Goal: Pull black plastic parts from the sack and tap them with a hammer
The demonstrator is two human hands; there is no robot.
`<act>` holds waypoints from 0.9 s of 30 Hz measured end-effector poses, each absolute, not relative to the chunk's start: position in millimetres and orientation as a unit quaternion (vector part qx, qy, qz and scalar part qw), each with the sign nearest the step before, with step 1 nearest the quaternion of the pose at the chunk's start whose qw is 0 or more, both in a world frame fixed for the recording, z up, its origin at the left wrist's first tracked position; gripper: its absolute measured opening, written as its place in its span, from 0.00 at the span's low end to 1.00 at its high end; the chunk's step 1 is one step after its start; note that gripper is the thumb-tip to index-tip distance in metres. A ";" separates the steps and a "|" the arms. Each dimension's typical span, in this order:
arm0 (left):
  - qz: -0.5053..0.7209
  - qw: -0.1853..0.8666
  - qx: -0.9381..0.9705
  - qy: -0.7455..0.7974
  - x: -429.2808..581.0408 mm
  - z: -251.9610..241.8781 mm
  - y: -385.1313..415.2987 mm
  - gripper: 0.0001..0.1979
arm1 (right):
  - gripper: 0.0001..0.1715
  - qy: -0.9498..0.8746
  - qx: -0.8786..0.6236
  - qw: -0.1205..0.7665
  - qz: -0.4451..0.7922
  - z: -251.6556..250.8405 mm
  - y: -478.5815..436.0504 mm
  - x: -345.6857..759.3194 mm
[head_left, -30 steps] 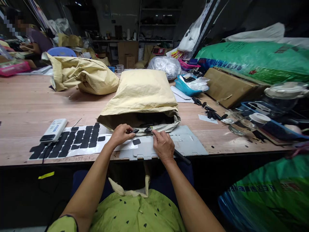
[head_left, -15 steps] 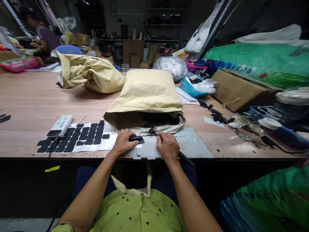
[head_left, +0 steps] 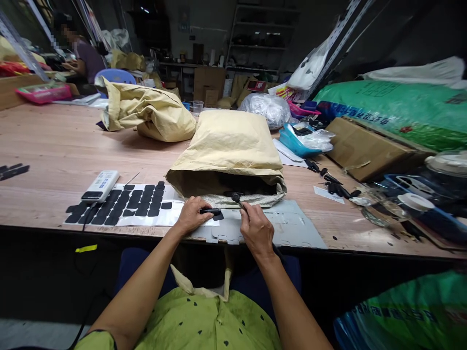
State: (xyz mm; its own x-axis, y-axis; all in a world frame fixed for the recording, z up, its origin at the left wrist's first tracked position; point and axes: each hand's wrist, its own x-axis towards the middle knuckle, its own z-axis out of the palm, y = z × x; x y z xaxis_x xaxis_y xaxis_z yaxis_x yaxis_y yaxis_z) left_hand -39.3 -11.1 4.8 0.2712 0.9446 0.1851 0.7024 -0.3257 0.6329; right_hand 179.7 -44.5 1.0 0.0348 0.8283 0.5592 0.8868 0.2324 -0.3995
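Note:
My left hand (head_left: pixel 193 214) rests at the front edge of the bench, its fingers closed on a short black tubular piece (head_left: pixel 211 212). Under that piece lies a dark rounded patch (head_left: pixel 219 217) on a grey board (head_left: pixel 270 226). My right hand (head_left: pixel 257 228) grips a small hammer (head_left: pixel 236 198) by its shaft, its round head raised just right of the black piece and apart from it. The hammer's black handle end is mostly hidden behind my right wrist. Just beyond both hands, a yellowish sack (head_left: pixel 233 141) lies with its mouth towards me and dark contents inside.
Left of my hands, a white sheet of black stickers (head_left: pixel 138 204) carries a white device (head_left: pixel 102 184) with a cable. Another sack (head_left: pixel 156 112) lies farther back. On the right are black parts (head_left: pixel 333 187), a cardboard box (head_left: pixel 368 146) and a green bag (head_left: pixel 394 107). A person (head_left: pixel 85 58) sits far left.
My right hand has turned slightly, so the hammer's head faces differently and its handle end shows less. My left hand keeps hold of the black piece. The whole view has shifted a little.

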 end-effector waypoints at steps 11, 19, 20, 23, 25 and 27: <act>0.266 0.230 0.766 0.539 -39.2 4.2 -8.4 0.09 | 0.20 -0.731 -0.511 0.442 0.097 14.5 -68.5 138.9; 0.260 0.231 0.764 0.543 -38.6 6.4 -7.9 0.06 | 0.21 -0.750 -0.535 0.380 0.082 10.1 -70.3 137.3; 0.262 0.231 0.765 0.541 -38.7 6.5 -8.1 0.07 | 0.21 -0.745 -0.534 0.392 0.081 10.3 -70.2 138.0; 0.264 0.233 0.765 0.539 -39.0 6.7 -8.6 0.08 | 0.21 -0.732 -0.532 0.418 0.080 10.5 -71.2 141.2; 0.268 0.231 0.765 0.538 -39.1 6.3 -8.8 0.08 | 0.21 -0.731 -0.537 0.413 0.081 8.6 -72.5 143.8; 0.274 0.229 0.765 0.536 -39.1 5.4 -8.7 0.08 | 0.22 -0.735 -0.544 0.396 0.087 6.3 -73.2 146.1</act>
